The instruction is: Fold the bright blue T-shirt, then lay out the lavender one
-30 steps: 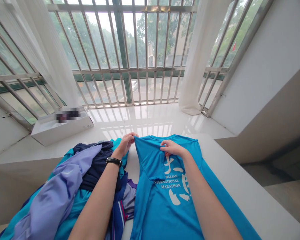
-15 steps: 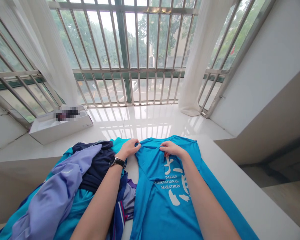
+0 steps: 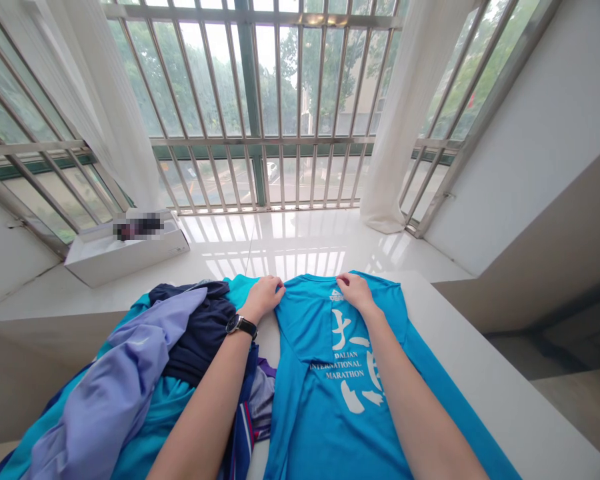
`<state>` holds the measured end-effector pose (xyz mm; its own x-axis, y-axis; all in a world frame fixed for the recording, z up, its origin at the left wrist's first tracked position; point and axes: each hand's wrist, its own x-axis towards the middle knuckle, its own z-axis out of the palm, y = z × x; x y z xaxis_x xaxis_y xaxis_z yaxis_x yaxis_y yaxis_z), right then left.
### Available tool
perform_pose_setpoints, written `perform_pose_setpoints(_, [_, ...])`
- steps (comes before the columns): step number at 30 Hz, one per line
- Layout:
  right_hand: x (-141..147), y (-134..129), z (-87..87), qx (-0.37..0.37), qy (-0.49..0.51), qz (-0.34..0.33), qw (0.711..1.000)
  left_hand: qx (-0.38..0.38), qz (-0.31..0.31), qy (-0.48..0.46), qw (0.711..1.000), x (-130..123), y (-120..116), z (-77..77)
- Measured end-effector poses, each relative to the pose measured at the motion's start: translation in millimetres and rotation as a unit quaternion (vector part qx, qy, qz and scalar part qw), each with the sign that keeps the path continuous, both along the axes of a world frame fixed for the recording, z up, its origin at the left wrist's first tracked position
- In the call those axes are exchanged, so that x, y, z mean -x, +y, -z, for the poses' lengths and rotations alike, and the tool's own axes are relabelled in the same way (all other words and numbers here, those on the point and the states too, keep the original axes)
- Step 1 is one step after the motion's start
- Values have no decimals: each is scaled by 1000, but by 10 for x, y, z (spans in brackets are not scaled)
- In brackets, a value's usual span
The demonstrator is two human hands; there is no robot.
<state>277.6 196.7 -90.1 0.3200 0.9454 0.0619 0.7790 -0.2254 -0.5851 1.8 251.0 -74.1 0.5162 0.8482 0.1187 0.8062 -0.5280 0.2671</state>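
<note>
A blue T-shirt [image 3: 325,413] with white print lies spread on the white ledge, its collar toward the window. One side of it is folded inward, with the sleeve lying over the front. My left hand [image 3: 266,295], a black-strapped watch on its wrist, pinches the shirt's left shoulder edge between closed fingers. At the collar, my right hand [image 3: 355,291] has its fingertips closed on the cloth by the neckline. My right forearm covers part of the print.
A heap of clothes, lavender [image 3: 100,387], navy and teal, lies left of the shirt. A white box [image 3: 130,257] with a blurred item on it stands at the back left. White curtains [image 3: 395,133] hang before the barred window. The ledge [image 3: 460,320] ends at the right.
My right hand has moved up and slightly right to the collar, uncovering a small logo. My left hand stays at the shoulder edge. The view has shifted slightly.
</note>
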Motion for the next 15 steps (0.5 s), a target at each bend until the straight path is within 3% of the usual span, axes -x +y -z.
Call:
perform_pose_setpoints(8, [-44,5,30,-8,-45,-69,997,-12,-5,45,999,-65,-74,-3])
perform_pose_setpoints(15, [-57,-46,-70,1,-43,-97,994,-36,18,-47,998,-101,-78,-62])
